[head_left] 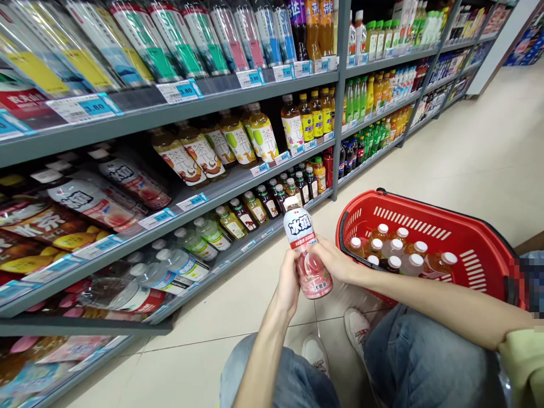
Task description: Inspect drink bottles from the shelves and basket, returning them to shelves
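Note:
Between both hands I hold a pink-and-white drink bottle (300,226) with a white cap, tilted slightly, its label facing me. My left hand (288,280) wraps its left side; my right hand (334,259) grips it from the right. Both hands are closed on it, in front of my bent knees. A red shopping basket (408,212) with a black rim stands on the floor to the right, under my right forearm. Several white-capped bottles (396,247) stand inside it. Similar bottles (96,201) lean on the middle shelf at the left.
Grey shelving (238,96) runs along the left, filled with drinks and fronted by price tags (181,90). Several small bottles (257,207) stand on its lower shelf. An upright post (338,113) divides the sections. Tiled floor (212,306) stretches to the right aisle. My shoes (315,354) are below.

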`<state>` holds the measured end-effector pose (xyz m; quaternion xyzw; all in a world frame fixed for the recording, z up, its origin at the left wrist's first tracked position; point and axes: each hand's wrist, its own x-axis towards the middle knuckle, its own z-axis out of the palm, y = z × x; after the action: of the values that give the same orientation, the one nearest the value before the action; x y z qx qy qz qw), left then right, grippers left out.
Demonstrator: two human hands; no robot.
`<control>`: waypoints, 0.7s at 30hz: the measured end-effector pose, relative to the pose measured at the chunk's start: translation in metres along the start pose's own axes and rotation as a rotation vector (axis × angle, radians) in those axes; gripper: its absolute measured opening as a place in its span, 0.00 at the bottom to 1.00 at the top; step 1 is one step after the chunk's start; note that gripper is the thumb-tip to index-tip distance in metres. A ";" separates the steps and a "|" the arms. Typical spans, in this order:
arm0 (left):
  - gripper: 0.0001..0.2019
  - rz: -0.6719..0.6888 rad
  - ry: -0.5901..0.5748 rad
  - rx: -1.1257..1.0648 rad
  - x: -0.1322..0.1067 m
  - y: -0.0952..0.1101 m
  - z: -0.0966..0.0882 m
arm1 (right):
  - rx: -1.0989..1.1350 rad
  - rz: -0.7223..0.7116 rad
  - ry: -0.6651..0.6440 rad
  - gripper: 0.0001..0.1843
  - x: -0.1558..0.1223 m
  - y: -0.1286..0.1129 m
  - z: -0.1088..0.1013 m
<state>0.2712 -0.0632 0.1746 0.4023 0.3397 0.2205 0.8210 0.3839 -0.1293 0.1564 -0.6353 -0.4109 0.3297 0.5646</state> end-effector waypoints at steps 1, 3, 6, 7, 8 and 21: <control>0.15 0.000 -0.002 0.003 0.000 0.000 0.000 | -0.001 0.003 0.000 0.14 0.000 0.000 0.000; 0.16 0.000 -0.010 0.006 0.000 0.000 0.000 | 0.001 -0.004 0.001 0.14 0.000 0.000 0.000; 0.17 -0.001 -0.023 0.005 0.001 0.000 0.000 | -0.006 -0.011 0.003 0.13 0.000 0.002 0.000; 0.17 -0.006 -0.026 0.004 0.001 0.000 0.000 | -0.014 -0.004 0.005 0.13 0.000 0.004 0.000; 0.17 -0.012 -0.026 0.002 0.001 0.000 0.000 | -0.021 0.007 0.006 0.13 0.000 0.005 0.000; 0.16 0.000 -0.006 -0.005 0.002 -0.003 -0.003 | 0.028 0.018 0.027 0.36 0.000 0.004 0.003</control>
<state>0.2707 -0.0622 0.1699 0.4010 0.3366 0.2203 0.8230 0.3817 -0.1285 0.1518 -0.6353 -0.3928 0.3320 0.5761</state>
